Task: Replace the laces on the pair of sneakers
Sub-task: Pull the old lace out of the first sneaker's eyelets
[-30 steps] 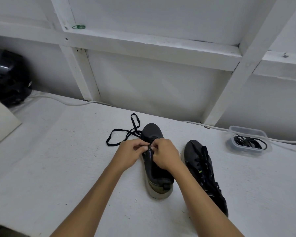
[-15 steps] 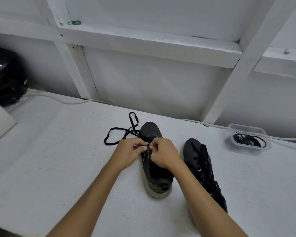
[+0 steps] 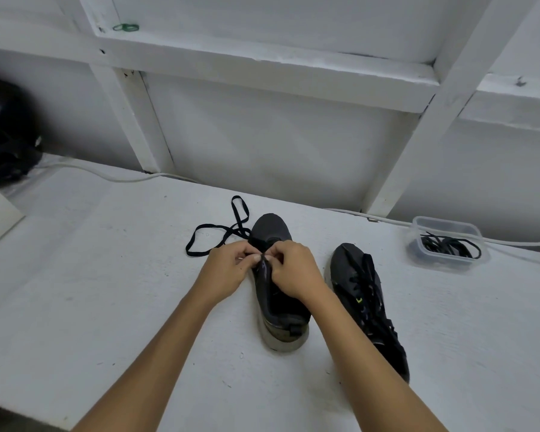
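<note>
Both hands, the left hand [image 3: 228, 269] and the right hand [image 3: 293, 269], pinch the black lace [image 3: 212, 236] above the left sneaker [image 3: 276, 294], and I think they should keep it flat and untwisted at each eyelet.

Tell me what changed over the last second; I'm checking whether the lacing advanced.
Nothing visibly changed. Both the left hand and right hand keep pinching the black lace at the eyelets of the left sneaker. The lace's loose loops lie as before; the right sneaker and the container of laces stayed put. Only the camera shifted slightly.
</note>
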Motion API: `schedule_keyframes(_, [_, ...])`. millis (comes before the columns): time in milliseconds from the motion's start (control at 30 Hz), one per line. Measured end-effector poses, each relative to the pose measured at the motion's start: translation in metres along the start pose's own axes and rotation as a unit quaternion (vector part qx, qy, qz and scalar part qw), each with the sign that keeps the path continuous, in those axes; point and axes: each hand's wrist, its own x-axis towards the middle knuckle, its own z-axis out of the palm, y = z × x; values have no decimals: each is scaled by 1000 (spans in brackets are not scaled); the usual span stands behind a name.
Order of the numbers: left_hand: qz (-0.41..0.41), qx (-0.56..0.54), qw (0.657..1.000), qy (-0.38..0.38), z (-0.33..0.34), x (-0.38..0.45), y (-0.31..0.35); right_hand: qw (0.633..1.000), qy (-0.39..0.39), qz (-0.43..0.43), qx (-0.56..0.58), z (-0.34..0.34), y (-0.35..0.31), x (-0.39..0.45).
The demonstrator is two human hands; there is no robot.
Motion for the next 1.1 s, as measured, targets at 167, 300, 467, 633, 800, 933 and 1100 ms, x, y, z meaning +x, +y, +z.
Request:
schedule_keyframes(167, [-44, -5, 996, 72, 0, -5, -7, 994, 14, 45, 98, -15, 5, -8])
schedule_keyframes(300, [-104, 111, 984, 97, -9, -12, -16, 988, 22, 140, 66, -36, 11, -17])
schedule_keyframes(467, [-123, 166, 977, 56, 5, -29, -1, 978, -95, 169, 82, -45, 13, -44])
schedule_keyframes(633, [-129, 24, 991, 1, 18, -36, 26, 976, -52, 157, 140, -38, 5, -55])
schedule_keyframes(800, [-135, -8, 989, -52, 6, -35, 37, 950, -99, 191, 227, -32, -3, -53])
schedule_keyframes(933, [-100, 31, 989, -105, 9, -37, 37, 985, 16, 128, 119, -39, 6, -29])
schedule_keyframes(1100, [-102, 114, 980, -125, 17, -34, 39, 995, -21, 93, 19, -33, -2, -7])
